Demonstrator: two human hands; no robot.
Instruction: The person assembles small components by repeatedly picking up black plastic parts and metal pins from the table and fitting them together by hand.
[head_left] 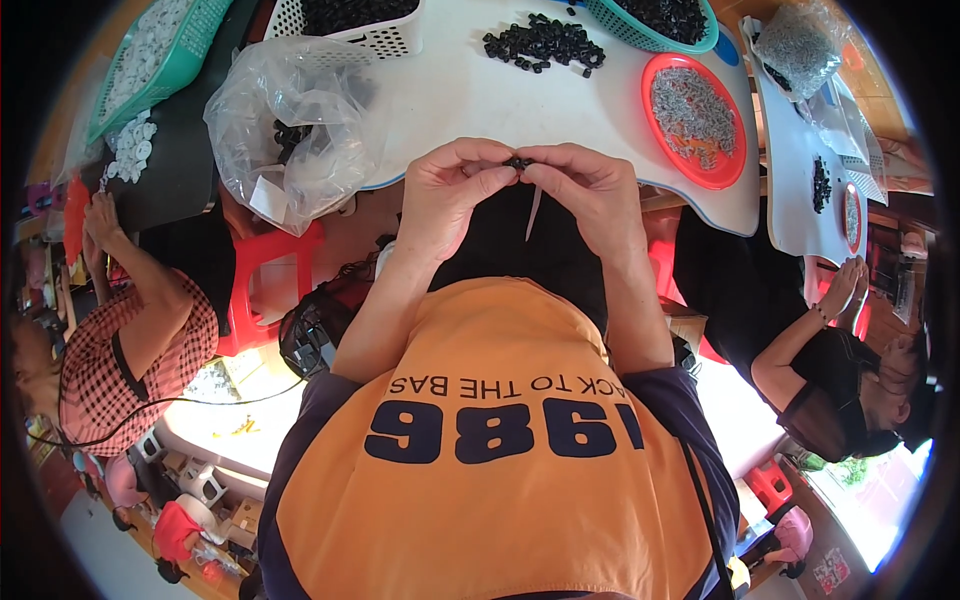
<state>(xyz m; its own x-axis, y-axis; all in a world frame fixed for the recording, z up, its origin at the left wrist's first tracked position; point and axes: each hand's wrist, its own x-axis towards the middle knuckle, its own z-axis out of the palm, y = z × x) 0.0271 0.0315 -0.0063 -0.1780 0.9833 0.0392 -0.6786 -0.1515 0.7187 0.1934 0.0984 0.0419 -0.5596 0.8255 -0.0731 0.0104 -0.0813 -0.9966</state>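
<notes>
Over the near edge of the white table (470, 110), my left hand (447, 195) and my right hand (595, 200) meet at their fingertips. Between them they pinch a small black plastic part (518, 163); my fingers cover much of it. A thin pale strip (533, 213) hangs down from beside my right thumb, and its upper end is hidden. Beyond my hands lies a loose pile of small black parts (543, 45). To the right, a round red tray (718, 179) holds many small silvery pieces.
A crumpled clear bag (275, 120) sits at the table's left edge. Behind stand a white basket (400, 40) and a teal basket (640, 38), both with black parts. Co-workers sit on both sides, one in a checked shirt (130, 350), another in black (830, 385).
</notes>
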